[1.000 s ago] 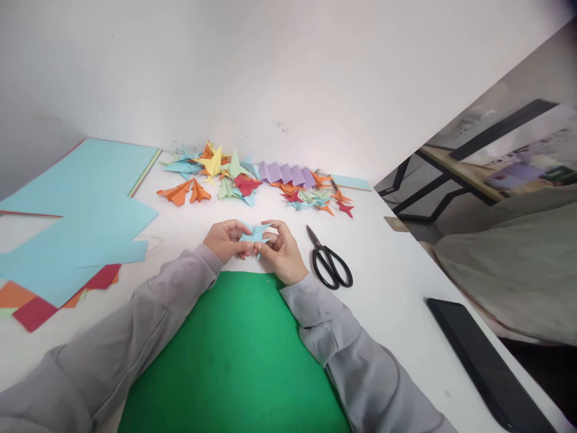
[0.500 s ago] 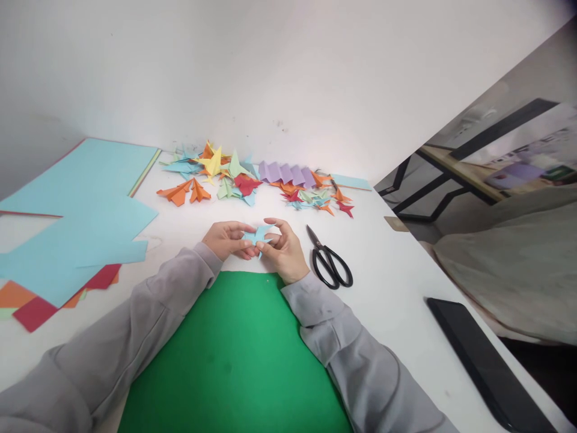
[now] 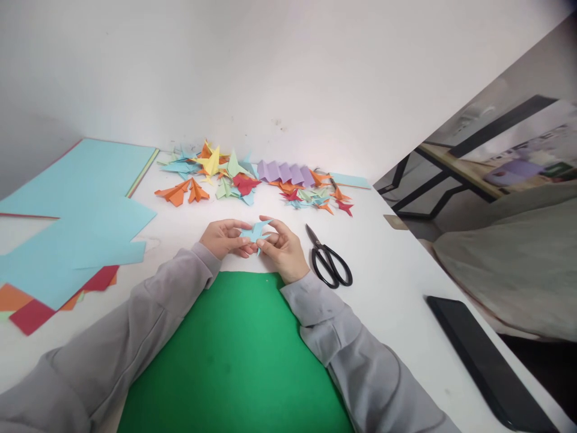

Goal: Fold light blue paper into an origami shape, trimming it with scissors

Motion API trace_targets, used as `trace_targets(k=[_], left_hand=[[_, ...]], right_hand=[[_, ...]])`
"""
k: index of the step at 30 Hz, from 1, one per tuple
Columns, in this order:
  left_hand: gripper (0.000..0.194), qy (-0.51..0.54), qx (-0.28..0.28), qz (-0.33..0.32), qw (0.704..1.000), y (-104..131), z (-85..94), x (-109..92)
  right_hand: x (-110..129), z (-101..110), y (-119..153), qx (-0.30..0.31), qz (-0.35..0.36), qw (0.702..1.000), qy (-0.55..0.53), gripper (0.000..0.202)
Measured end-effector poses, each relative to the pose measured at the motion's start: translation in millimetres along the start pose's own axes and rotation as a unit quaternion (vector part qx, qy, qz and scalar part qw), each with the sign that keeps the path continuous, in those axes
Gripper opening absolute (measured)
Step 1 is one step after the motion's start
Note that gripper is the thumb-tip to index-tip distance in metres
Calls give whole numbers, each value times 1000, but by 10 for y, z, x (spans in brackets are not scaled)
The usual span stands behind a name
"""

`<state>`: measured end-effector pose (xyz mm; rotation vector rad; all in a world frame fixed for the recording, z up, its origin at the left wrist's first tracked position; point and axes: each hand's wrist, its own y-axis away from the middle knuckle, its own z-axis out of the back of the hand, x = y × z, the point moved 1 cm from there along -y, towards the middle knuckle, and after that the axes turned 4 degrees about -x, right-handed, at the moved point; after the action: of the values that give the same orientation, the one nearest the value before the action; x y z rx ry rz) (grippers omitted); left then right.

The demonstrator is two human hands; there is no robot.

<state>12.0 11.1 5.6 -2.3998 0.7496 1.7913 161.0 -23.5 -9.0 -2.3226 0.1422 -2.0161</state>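
Note:
Between my two hands is a small light-blue folded paper figure (image 3: 256,231) with several pointed tips. My left hand (image 3: 225,237) pinches its left side between thumb and fingers. On the other side, my right hand (image 3: 283,249) grips it, the thumb pressed on its lower right part. Parts of the paper are hidden behind the fingertips. Both hands are above the white table, just past the far edge of a green sheet (image 3: 234,349). Black-handled scissors (image 3: 329,258) lie to the right of my right hand, blades pointing away.
Folded paper figures (image 3: 210,162) in several colours and a purple pleated strip (image 3: 286,173) lie along the wall. Light-blue paper sheets (image 3: 90,222) and red squares (image 3: 32,317) spread at left. A black flat object (image 3: 491,361) lies near the table's right edge.
The paper figure has tilted slightly in my fingers, and its upper right tip shows a little more. Both hands keep their grip in nearly the same place.

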Motion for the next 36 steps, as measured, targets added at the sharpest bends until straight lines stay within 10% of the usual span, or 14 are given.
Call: trace_targets(k=[17, 36], left_hand=[[42, 4, -6, -13, 1000, -44, 59, 53], [29, 30, -42, -45, 998, -70, 58, 98]], right_hand=[[21, 10, 9, -34, -44, 998, -43, 44], [-35, -15, 65, -31, 70, 987, 144, 12]])
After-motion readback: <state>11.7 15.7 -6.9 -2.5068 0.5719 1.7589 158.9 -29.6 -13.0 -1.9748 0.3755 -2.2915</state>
